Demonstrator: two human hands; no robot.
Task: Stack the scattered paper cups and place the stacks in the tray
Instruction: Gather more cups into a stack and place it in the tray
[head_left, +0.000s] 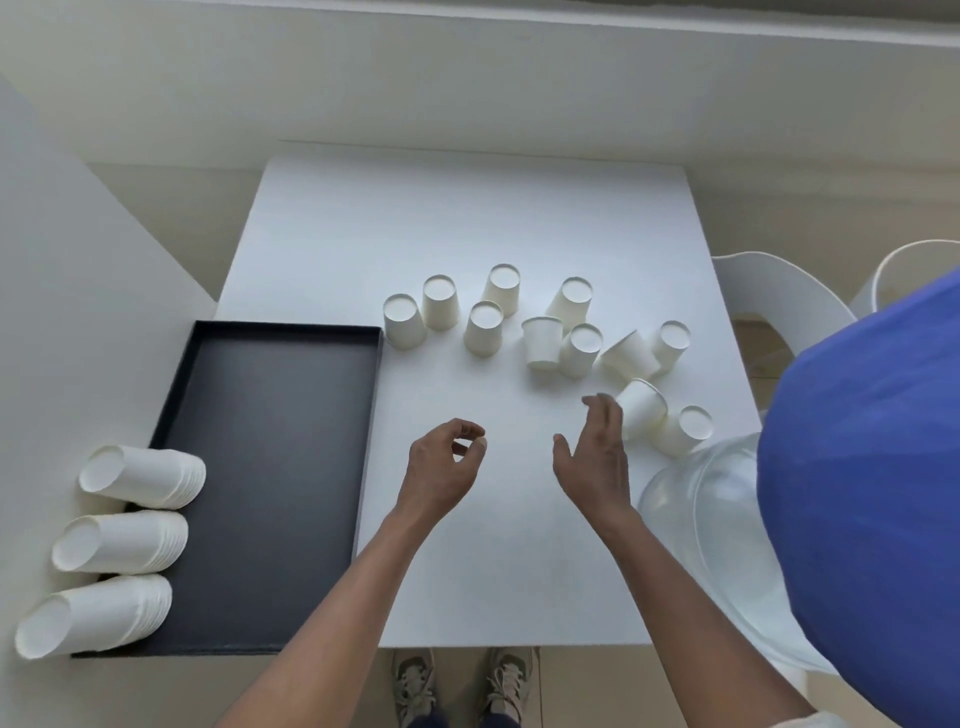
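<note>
Several white paper cups (484, 328) are scattered over the middle and right of the white table (467, 218), most upside down, one upright (542, 342), some on their sides. A black tray (270, 467) lies at the table's left edge. Three stacks of cups (143, 476) lie on their sides along the tray's left rim. My left hand (441, 470) hovers over the table with its fingers curled and nothing in it. My right hand (597, 457) is open, its fingertips just left of a tipped cup (643, 408).
A clear plastic bowl (722, 545) sits at the table's right front corner. A blue cloth shape (872, 493) fills the right side. White chairs (769, 291) stand to the right. My shoes (462, 686) show below the front edge. A wall runs along the left.
</note>
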